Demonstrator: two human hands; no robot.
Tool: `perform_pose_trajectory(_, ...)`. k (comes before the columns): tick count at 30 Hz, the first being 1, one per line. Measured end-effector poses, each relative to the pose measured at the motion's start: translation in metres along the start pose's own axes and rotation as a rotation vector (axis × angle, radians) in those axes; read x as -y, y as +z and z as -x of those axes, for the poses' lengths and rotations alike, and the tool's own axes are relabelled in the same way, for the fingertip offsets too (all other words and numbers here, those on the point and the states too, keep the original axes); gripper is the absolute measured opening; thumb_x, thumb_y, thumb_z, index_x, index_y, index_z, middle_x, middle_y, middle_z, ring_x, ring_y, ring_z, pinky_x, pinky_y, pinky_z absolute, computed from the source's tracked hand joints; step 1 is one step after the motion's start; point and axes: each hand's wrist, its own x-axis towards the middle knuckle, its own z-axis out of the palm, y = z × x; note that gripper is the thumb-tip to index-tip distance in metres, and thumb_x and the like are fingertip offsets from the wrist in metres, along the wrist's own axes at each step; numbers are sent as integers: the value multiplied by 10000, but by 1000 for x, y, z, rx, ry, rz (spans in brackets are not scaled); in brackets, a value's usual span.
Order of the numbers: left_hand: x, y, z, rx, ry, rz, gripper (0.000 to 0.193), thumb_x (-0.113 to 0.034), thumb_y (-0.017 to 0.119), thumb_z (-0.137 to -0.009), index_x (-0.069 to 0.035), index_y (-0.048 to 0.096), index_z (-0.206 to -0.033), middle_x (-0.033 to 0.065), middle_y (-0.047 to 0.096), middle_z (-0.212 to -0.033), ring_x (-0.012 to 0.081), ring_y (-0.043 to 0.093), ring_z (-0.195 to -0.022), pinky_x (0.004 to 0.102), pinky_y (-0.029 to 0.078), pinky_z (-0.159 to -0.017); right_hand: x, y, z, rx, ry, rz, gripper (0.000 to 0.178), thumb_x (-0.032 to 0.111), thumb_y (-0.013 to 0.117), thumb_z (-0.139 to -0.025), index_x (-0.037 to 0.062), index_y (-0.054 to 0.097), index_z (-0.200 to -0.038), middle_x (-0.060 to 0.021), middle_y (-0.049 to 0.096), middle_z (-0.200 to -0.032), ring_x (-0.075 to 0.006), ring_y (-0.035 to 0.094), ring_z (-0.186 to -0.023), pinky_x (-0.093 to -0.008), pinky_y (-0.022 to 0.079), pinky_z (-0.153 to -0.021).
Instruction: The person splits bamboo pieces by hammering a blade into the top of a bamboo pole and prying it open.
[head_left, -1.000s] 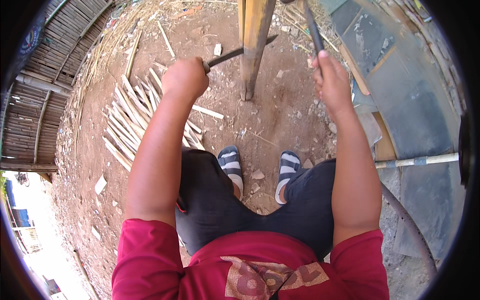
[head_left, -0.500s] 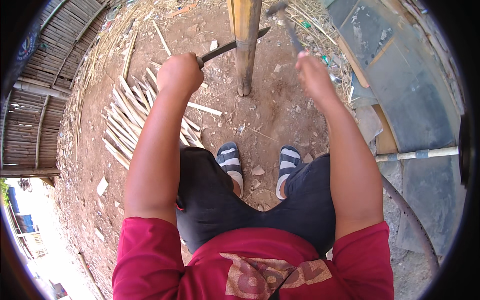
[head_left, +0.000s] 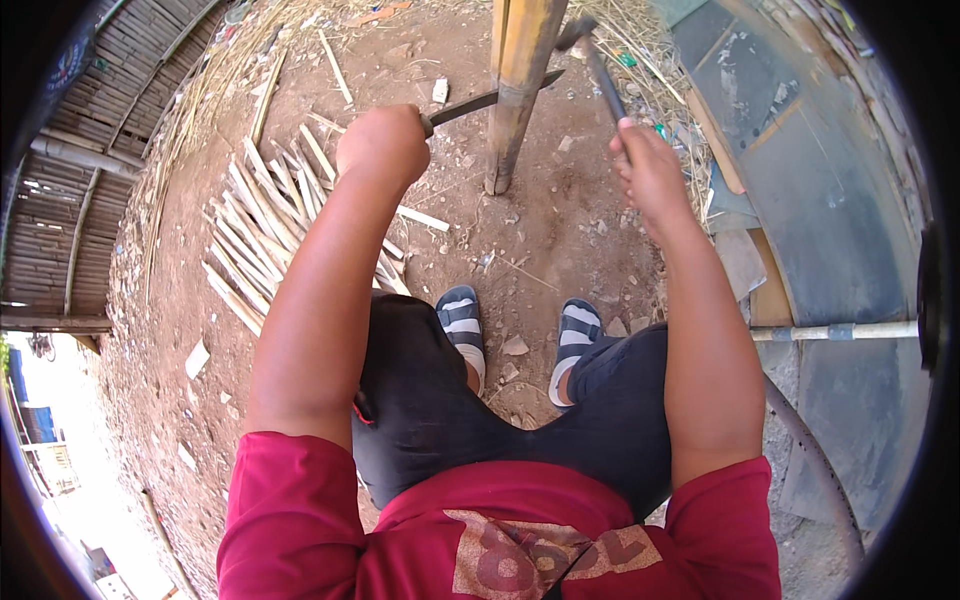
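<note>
My left hand [head_left: 385, 150] is closed around the handle of a machete [head_left: 466, 107]. The dark blade runs through a split in a yellowish bamboo pole [head_left: 518, 105], and its tip sticks out on the right side. The pole stands on the dirt and leans slightly right at the top; its upper end is out of view. In my right hand [head_left: 652, 180], to the right of the pole, is a hammer [head_left: 603, 82]. Its dark head is slightly blurred and sits above the blade's tip, close to the pole's edge.
A heap of split bamboo strips [head_left: 255, 225] lies on the ground beyond my left forearm. Grey panels [head_left: 830, 190] line the right side, with a pale pole [head_left: 850, 332] crossing them. A woven bamboo wall [head_left: 85, 220] stands at left. My sandalled feet [head_left: 460, 320] are below the pole.
My right hand and the hammer have shifted right and a little lower. The bamboo pole's top leans further right, and my left hand has moved slightly right with the machete still in it.
</note>
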Motion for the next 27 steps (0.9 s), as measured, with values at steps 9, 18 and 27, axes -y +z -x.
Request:
perform_pose_trajectory(9, -3, -5, -2, 50, -27, -33, 262, -202, 611, -908, -172, 745, -1131, 144, 736, -1080, 340, 710, -1010, 446, 569, -888, -35, 11, -13, 1, 91, 48, 353, 431, 461, -1064, 119, 521, -911, 74, 372, -578, -36, 316, -435, -214, 270, -403)
perform_pose_trajectory(18, 1, -1, 2, 52, -18, -44, 266, -185, 616, -911, -187, 744, -1144, 121, 740, -1089, 319, 714, -1015, 445, 575, -884, -27, 11, -4, -7, -60, 55, 389, 421, 440, -1074, 112, 540, -859, 64, 429, -631, -73, 417, -540, -246, 351, -496)
perform_pose_trajectory(27, -5, -4, -1, 63, -15, -60, 268, -168, 597, -917, -185, 750, -1137, 143, 735, -1101, 331, 713, -1016, 448, 575, -888, -8, -2, -4, -5, -180, -126, 442, 498, 428, -1068, 111, 533, -883, 64, 417, -621, -58, 383, -497, -227, 317, -451)
